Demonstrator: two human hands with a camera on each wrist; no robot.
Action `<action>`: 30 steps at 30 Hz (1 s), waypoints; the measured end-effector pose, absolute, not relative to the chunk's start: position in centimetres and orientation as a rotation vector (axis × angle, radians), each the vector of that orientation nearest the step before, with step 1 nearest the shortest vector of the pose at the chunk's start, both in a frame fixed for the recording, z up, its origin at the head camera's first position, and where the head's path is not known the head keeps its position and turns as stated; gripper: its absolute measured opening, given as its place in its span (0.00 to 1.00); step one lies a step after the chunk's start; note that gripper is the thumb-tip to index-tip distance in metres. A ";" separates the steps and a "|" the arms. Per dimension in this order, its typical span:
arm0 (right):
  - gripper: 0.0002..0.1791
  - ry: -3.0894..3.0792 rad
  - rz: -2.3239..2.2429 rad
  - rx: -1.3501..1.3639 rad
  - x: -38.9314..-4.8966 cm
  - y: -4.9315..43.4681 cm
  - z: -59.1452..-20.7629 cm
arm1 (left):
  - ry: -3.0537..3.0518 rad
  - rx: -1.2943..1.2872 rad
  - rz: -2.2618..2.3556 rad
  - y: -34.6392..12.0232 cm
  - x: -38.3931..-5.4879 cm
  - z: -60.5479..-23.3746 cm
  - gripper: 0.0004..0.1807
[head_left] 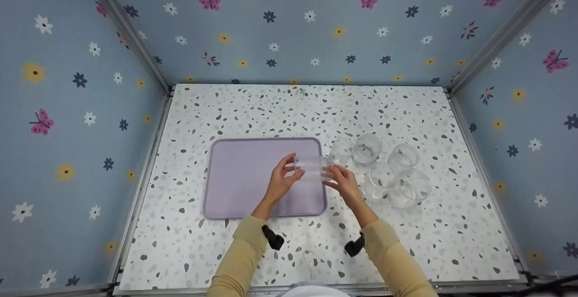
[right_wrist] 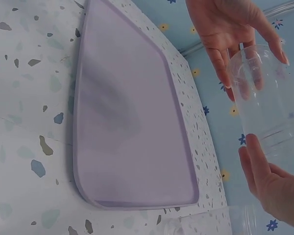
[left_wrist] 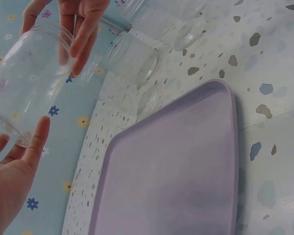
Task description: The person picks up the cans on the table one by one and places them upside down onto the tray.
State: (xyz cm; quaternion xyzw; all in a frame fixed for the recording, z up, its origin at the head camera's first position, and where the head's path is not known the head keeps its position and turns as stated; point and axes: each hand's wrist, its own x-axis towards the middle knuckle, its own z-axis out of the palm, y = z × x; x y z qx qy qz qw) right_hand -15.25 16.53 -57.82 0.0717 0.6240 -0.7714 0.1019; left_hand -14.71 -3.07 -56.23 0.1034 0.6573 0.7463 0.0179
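Note:
Both hands hold a clear jar (head_left: pixel 312 169) on its side above the right part of the lilac tray (head_left: pixel 244 177). My left hand (head_left: pixel 281 180) grips the closed base end, thumb and fingers on opposite sides. At the other end my right hand (head_left: pixel 345 183) has its fingers round the ridged rim. In the left wrist view the transparent jar (left_wrist: pixel 32 73) spans between the two hands, the rim toward the right hand (left_wrist: pixel 83 22). The right wrist view shows the left hand (right_wrist: pixel 225 29) spread across the jar's base, with nothing visible inside the jar (right_wrist: pixel 269 107).
Several more clear jars stand close together right of the tray, among them a narrow one (head_left: pixel 341 149) near its edge and a wide one (head_left: pixel 412 187). Speckled white tabletop (head_left: pixel 253 112) surrounds the tray. Patterned blue panels (head_left: pixel 289 30) enclose the back and sides.

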 end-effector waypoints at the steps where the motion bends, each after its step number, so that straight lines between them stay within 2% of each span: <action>1: 0.23 1.834 -2.270 0.221 -15.3 16.5 -57.7 | 2.036 0.320 2.326 -3.1 -14.7 -56.2 0.29; 5: 0.21 1.796 -2.262 0.241 -15.2 16.4 -57.2 | 2.034 0.293 2.346 -3.1 -14.7 -56.3 0.29; 11: 0.27 1.811 -2.245 0.238 -15.5 16.5 -57.3 | 2.084 0.228 2.310 -3.4 -14.8 -56.1 0.29; 15: 0.27 1.897 -2.202 0.223 -15.8 16.7 -57.3 | 2.103 0.181 2.286 -3.9 -14.9 -56.0 0.30; 22: 0.21 2.289 -1.960 0.075 -16.4 17.4 -57.5 | 2.320 0.100 2.160 -5.2 -15.7 -58.7 0.33; 30: 0.22 2.558 -1.720 -0.106 -16.9 17.9 -57.5 | 2.501 -0.075 1.938 -6.3 -16.5 -60.0 0.33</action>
